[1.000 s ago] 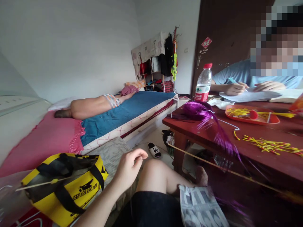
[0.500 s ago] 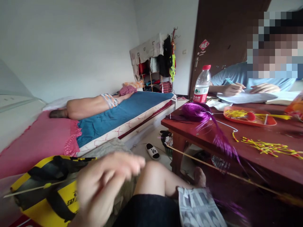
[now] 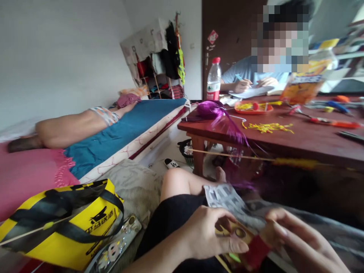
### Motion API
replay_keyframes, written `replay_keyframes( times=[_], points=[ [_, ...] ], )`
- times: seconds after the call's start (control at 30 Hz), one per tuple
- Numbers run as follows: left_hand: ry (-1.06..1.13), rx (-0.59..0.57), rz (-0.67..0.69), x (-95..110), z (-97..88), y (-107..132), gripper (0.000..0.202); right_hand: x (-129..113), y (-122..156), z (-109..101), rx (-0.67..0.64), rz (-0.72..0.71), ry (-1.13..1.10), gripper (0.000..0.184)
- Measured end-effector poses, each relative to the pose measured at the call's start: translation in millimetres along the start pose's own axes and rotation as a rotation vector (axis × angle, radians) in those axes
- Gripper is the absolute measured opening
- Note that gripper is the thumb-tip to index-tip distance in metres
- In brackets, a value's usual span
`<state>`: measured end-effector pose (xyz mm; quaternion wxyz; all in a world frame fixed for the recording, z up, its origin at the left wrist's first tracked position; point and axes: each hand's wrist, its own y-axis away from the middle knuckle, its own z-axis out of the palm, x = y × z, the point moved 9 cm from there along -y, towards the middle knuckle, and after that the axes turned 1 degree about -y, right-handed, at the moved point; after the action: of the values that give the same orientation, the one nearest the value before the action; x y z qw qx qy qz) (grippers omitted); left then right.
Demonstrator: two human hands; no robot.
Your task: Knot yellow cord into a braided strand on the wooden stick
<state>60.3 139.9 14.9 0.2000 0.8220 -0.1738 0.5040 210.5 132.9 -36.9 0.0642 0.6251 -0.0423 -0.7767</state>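
Observation:
My left hand (image 3: 206, 235) is low in front of my lap, fingers curled and thumb pressed against a flat tan piece (image 3: 239, 232) with a dark round ring on it. A red part (image 3: 257, 251) joins or lies against that piece at the right; blur hides which. Beside it, my right hand (image 3: 301, 239) is closed in a pinch near the red part's upper end. What sits between its fingertips is too blurred to name. A grey patterned cloth (image 3: 224, 197) lies over my leg behind both hands.
A red-brown table (image 3: 284, 142) bears purple strands (image 3: 213, 112), a water bottle (image 3: 214, 79), an orange tray (image 3: 253, 112) and yellow stems (image 3: 269, 127). A thin stick (image 3: 233, 153) crosses before it. A yellow bag (image 3: 93, 227) stands left. One person writes; another lies on the bed (image 3: 153, 110).
My left hand has come down and right, from open in the air to gripping the tan piece. My right hand has come into view. The camera has turned right.

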Motion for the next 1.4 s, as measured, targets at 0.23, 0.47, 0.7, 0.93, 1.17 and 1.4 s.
replay_keyframes(
  times=[0.23, 0.47, 0.7, 0.93, 1.17, 1.4],
  points=[
    [0.325, -0.093, 0.061, 5.8, 16.0, 4.6, 0.035, -54.0, 3.8, 42.7, -0.082, -0.233, 0.308, 0.032],
    [0.476, 0.05, 0.043, -17.3, -9.6, 9.4, 0.037, 53.7, -33.8, -1.4, 0.027, -0.05, 1.158, 0.016],
    [0.584, 0.124, 0.009, -38.0, -19.6, 16.1, 0.036, 112.5, -32.4, 8.6, 0.016, 0.051, 1.337, 0.019],
    [0.853, 0.072, -0.052, -46.5, -3.8, 19.0, 0.035, 53.1, -21.4, 29.0, 0.058, -0.103, 1.002, 0.022],
    [1.04, -0.119, -0.066, -43.3, 26.2, 25.8, 0.036, 16.5, 32.9, 84.7, -0.181, -0.108, 0.392, 0.041],
    [1.03, -0.128, -0.06, -47.8, 23.7, 33.0, 0.038, 21.2, 43.7, 90.7, -0.217, -0.122, 0.436, 0.036]
  ],
)
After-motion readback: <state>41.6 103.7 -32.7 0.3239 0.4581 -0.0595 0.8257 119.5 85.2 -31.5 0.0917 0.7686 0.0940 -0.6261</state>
